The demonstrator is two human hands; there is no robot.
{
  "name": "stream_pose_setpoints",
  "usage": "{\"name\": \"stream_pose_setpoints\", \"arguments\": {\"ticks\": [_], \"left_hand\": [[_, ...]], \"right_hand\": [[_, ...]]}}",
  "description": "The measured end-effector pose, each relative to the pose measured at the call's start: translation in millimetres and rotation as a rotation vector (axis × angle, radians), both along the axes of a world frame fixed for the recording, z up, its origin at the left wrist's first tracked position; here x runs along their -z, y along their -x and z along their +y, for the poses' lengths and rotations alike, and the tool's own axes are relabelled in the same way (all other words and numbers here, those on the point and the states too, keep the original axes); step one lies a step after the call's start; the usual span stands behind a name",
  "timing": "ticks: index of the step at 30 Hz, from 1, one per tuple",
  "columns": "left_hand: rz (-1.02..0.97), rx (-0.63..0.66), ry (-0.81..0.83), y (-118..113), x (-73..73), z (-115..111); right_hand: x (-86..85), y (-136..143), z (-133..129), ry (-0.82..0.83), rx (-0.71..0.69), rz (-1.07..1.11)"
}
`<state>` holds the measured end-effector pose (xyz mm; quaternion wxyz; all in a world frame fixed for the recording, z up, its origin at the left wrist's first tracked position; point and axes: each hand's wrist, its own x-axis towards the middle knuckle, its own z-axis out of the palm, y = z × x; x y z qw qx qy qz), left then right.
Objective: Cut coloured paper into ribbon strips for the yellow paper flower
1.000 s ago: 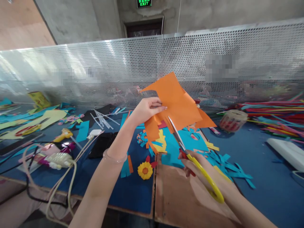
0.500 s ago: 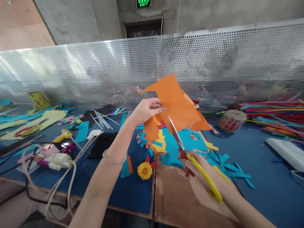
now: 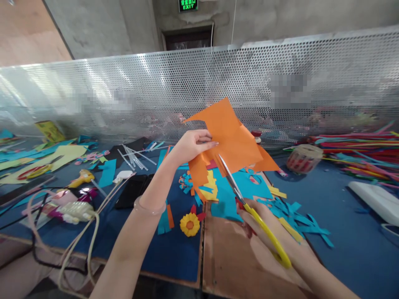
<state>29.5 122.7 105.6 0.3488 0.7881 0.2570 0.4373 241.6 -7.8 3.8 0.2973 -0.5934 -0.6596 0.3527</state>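
Beyond both hands runs a perforated metal screen (image 3: 243, 79), with the table (image 3: 177, 253) spreading beneath them, part blue and part bare brown. The orange paper (image 3: 232, 135) is held up over the table by the left hand (image 3: 193, 145), its fingers and thumb pinched together on the near edge. From that pinch the main part reaches up and to the right; one thin point juts left above the knuckles, and a strip hangs below. The scissors (image 3: 235, 189) sit in the right hand (image 3: 260, 220), whose fingers are clamped round the handles. Their long axis slants, tips up and left toward the pinch, yellow loop down and right by the wrist. The tips overlap the sheet's lower edge (whether paper lies between the blades cannot be told). High beyond the left hand, a green sign (image 3: 188, 5) reads EXIT, with characters above. Far left of that hand leans a yellow box (image 3: 50, 131), its contents hidden. Right of the right hand stands a tape roll (image 3: 304, 158) with unreadable red marks. Below the left hand lies a yellow paper flower (image 3: 190, 224).
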Motion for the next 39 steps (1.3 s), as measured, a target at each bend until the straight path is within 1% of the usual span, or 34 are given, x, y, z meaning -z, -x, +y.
{"name": "stream_pose_setpoints", "arguments": {"ticks": [4, 8, 12, 18, 28, 31, 36, 39], "left_hand": [[0.011, -0.001, -0.006, 0.6, -0.2, -0.8], [0.047, -0.039, -0.012, 1.7, -0.6, -1.6], [0.081, -0.065, -0.036, 3.1, -1.1, -2.2], [0.077, -0.047, -0.044, 3.2, -0.3, -1.3], [0.037, -0.001, -0.02, 3.1, -1.2, -3.1], [0.011, 0.0, -0.037, 2.3, -0.9, -2.9], [0.012, -0.016, -0.034, 2.1, -0.6, -2.5], [0.004, 0.001, -0.019, 2.9, -0.8, -2.9]], "right_hand": [[-2.8, 2.8, -3.7, 0.0, 0.029, 0.017], [-0.8, 3.8, -3.6, 0.007, 0.015, 0.019], [-1.7, 5.8, -3.8, 0.006, 0.052, -0.002], [-1.8, 6.4, -3.3, 0.021, 0.045, 0.001], [0.1, 6.0, -0.7, -0.076, 0.073, -0.141], [1.6, 5.8, -1.4, -0.109, 0.081, -0.122], [6.1, 3.5, 0.3, -0.105, 0.083, -0.077], [6.6, 3.1, 1.5, -0.111, 0.08, -0.073]]}}
